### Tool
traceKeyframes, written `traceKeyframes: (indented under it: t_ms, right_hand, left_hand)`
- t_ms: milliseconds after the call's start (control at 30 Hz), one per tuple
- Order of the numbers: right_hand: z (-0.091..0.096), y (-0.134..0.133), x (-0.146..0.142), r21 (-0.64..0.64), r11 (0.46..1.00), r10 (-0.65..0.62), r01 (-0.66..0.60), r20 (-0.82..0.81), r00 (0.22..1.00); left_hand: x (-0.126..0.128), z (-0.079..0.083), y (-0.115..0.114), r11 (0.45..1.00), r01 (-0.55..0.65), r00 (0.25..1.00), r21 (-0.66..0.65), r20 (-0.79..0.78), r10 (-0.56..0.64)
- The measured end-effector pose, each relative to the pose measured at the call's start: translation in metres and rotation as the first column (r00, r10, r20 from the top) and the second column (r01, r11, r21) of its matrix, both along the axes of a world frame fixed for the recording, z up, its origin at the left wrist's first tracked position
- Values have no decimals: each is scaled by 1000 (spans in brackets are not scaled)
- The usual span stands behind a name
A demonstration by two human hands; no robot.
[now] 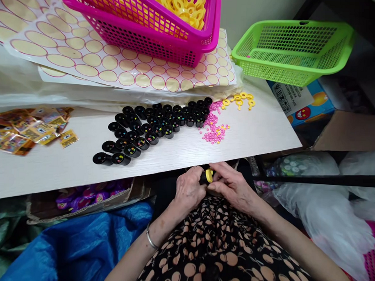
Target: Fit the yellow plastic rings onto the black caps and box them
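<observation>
My left hand (190, 187) is closed around a small black cup, held just past the table's front edge, above my lap. A yellow cap (209, 175) sits on the end of this cup and faces right. The curled fingers and thumb of my right hand (235, 187) come round the capped end from the other side. Most of the held cup is hidden by my fingers. On the table, several black cups (141, 143) stand in slanting rows, many with small coloured pieces inside. Pink beads (214, 134) lie loose to their right, with a few yellow ones among them.
Yellow ring-shaped pieces (243, 95) lie near the table's right end. A pink basket (148, 40) of yellow pieces stands on sticker sheets (110, 62). A green basket (334, 72) is at the back right. Small printed packets (40, 129) lie left. Boxes and bags crowd below.
</observation>
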State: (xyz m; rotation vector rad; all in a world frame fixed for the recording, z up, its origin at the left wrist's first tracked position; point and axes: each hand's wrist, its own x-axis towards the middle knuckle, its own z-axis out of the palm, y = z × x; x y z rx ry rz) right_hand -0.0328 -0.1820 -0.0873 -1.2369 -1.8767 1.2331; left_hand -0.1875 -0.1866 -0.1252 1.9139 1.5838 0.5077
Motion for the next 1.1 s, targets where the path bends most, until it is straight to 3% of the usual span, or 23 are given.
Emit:
traceKeyframes:
  t_ms: [133,233,333,467,733,833,967,1100]
  right_hand:
    - [-5,-4,2,-110,994,-30,17,-118,993]
    - [-15,-8,4,-349,934,-198,79,-321,926]
    - [-25,-9,5,-537,842,-339,40,-471,814]
    - [-30,-9,2,-644,759,-410,-95,-586,699]
    - [-27,-2,-8,-738,568,-490,-364,-659,570]
    - [-28,-1,-9,-724,562,-489,-399,-680,545]
    - [-29,-2,-7,-708,608,-499,-359,-693,521]
    - [-29,-4,-5,-723,632,-501,-279,-656,565]
  left_hand:
    - [-4,5,-3,993,87,995,81,-56,-82]
    - [-9,11,-3,983,95,983,157,142,-118]
    - [-16,21,1,982,76,927,171,350,-133]
    - [-23,31,7,989,59,899,134,424,-111]
    - [-26,43,9,963,125,918,240,339,-204]
    - [-26,48,10,962,129,922,241,328,-206]
    - [-27,48,11,974,147,915,174,351,-200]
    - [-31,39,9,940,248,870,235,374,-323]
